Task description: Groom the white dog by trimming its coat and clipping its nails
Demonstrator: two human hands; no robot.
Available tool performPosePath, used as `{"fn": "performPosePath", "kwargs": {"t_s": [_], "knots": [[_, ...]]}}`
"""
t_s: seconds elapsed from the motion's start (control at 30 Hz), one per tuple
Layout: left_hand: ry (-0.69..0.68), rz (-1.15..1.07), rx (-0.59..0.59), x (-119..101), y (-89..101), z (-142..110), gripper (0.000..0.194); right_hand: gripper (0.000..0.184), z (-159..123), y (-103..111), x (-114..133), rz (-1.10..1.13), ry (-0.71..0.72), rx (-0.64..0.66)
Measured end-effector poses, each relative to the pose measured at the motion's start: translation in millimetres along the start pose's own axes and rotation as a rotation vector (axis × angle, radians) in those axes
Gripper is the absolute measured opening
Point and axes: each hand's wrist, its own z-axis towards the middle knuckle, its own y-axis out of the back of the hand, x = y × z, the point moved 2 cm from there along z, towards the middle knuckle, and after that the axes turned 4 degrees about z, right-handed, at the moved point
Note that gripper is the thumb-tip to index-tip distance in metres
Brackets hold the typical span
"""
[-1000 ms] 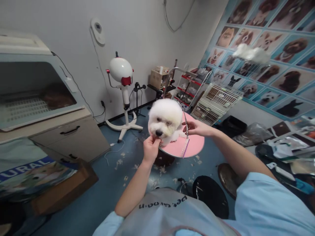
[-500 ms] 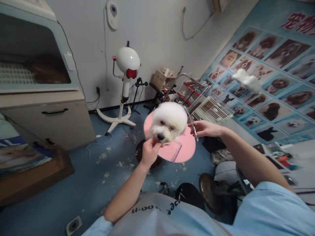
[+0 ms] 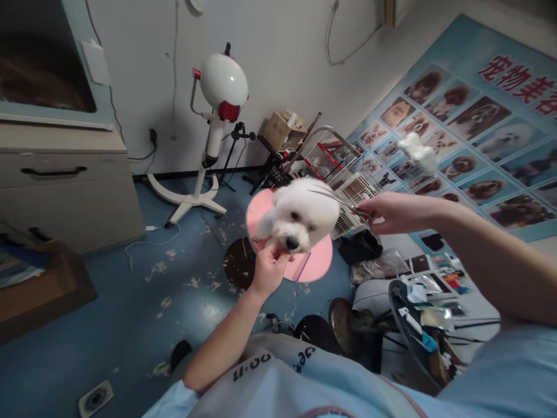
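Centre frame, the right hand (image 3: 385, 213) has risen, holding scissors (image 3: 343, 202) against the white dog (image 3: 303, 212)'s crown; the left hand (image 3: 267, 270), apart, pinches its chin.

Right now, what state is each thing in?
White fluffy dog: chin held by left hand
Silver metal scissors: in right hand, at its head
Round pink tabletop: bearing the dog
Thin purple comb: lying on it
Grey drawer, black handle: closed
White domed dryer: upright; power unclear
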Motion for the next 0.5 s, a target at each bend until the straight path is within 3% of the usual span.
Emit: {"fn": "performPosePath", "kwargs": {"t_s": [0.1,0.33,0.5], "knots": [[0.001,0.013,0.015,3.2,2.9,-1.2,0.016,0.009,5.7,2.4,13.1,-0.068,0.042,0.171],[0.02,0.028,0.029,8.1,8.3,-4.4,0.021,0.011,19.8,5.8,12.2,-0.107,-0.001,0.25],[0.037,0.01,0.042,9.9,9.9,-6.5,0.02,0.01,26.7,3.0,8.2,0.058,-0.028,0.372]]}}
